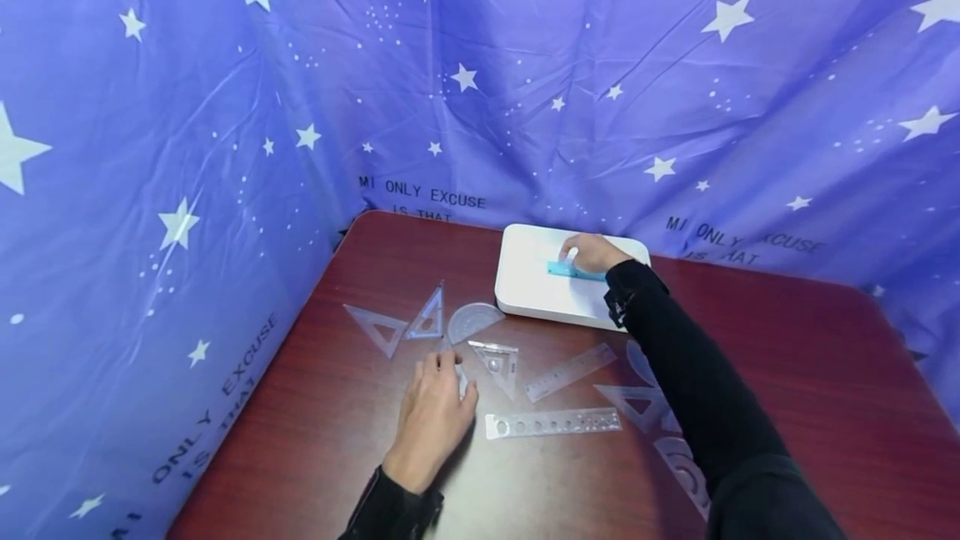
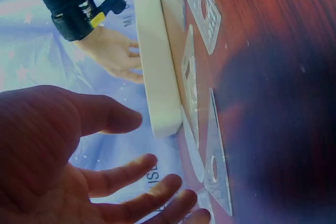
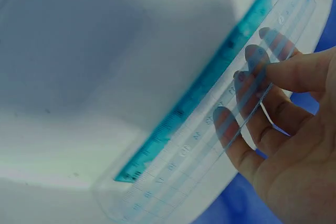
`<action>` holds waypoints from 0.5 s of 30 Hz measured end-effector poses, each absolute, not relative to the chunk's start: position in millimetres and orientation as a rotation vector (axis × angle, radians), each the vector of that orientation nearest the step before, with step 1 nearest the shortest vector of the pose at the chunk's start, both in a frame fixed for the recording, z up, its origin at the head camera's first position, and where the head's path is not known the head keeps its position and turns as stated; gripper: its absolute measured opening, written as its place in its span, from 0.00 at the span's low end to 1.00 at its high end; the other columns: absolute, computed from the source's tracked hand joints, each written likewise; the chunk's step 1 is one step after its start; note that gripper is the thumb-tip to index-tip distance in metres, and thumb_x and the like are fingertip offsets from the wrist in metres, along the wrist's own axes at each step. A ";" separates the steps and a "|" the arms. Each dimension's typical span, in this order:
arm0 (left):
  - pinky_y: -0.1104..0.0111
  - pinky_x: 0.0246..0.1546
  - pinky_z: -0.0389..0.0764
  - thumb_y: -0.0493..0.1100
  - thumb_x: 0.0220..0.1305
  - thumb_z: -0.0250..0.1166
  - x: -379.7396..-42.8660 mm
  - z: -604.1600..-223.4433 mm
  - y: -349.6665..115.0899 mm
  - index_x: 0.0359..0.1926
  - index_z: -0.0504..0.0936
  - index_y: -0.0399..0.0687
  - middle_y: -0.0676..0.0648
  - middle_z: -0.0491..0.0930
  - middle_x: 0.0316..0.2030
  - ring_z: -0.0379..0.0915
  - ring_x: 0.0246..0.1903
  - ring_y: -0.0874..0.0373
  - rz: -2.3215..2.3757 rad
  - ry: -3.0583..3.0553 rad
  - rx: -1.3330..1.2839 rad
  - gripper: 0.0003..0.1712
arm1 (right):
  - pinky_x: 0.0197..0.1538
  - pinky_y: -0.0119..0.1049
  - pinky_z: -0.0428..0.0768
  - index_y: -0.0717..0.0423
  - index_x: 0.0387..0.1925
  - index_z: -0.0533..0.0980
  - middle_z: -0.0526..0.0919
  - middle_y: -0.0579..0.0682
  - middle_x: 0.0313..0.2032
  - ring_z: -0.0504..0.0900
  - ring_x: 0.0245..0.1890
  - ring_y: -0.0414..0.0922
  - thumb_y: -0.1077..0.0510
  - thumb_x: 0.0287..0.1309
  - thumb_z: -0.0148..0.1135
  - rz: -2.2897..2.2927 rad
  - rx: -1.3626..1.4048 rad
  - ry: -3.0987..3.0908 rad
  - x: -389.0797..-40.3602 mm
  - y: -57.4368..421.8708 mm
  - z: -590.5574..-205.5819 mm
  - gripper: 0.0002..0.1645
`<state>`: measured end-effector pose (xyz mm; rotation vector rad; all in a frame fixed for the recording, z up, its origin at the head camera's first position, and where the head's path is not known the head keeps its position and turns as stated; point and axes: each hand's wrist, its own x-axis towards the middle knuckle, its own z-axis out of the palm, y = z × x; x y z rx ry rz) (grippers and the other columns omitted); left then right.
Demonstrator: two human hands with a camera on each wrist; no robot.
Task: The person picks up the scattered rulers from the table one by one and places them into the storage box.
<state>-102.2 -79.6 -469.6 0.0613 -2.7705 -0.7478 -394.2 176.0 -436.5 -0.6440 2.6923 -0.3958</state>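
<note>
Right hand [image 1: 596, 254] pinching a ruler [image 1: 562, 269] over a white box [image 1: 525, 277].
Thumb on top, fingers showing through beneath, it grips one long edge, likely because so thin a piece is hard to hold flat; the teal strip may be a separate piece. From the left hand [image 1: 433, 415], thumb and fingers spread beside a set square [image 2: 214, 142], the box sits at two o'clock, another clear ruler [image 1: 562, 424] at three.

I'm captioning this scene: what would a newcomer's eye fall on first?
Probably the starry blue-purple cloth hanging behind and left of the dark red table. Then perhaps the bright white box near the table's far edge, where the right hand pinches a clear ruler and a teal one shows.
</note>
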 end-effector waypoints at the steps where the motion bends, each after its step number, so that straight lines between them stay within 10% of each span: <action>1: 0.50 0.43 0.85 0.41 0.62 0.75 -102.4 -470.3 -79.7 0.51 0.83 0.38 0.36 0.84 0.46 0.80 0.43 0.43 -0.749 -2.775 0.071 0.19 | 0.81 0.58 0.66 0.64 0.54 0.84 0.79 0.68 0.69 0.72 0.74 0.66 0.73 0.61 0.45 -0.401 -0.652 2.694 -394.5 176.4 -439.2 0.27; 15: 0.51 0.42 0.84 0.40 0.62 0.75 -102.7 -473.2 -82.1 0.47 0.84 0.42 0.40 0.85 0.44 0.80 0.43 0.45 -0.738 -2.741 -0.013 0.14 | 0.75 0.64 0.71 0.68 0.69 0.75 0.79 0.74 0.66 0.75 0.70 0.70 0.64 0.75 0.53 -0.440 -0.678 2.697 -390.8 188.1 -426.4 0.25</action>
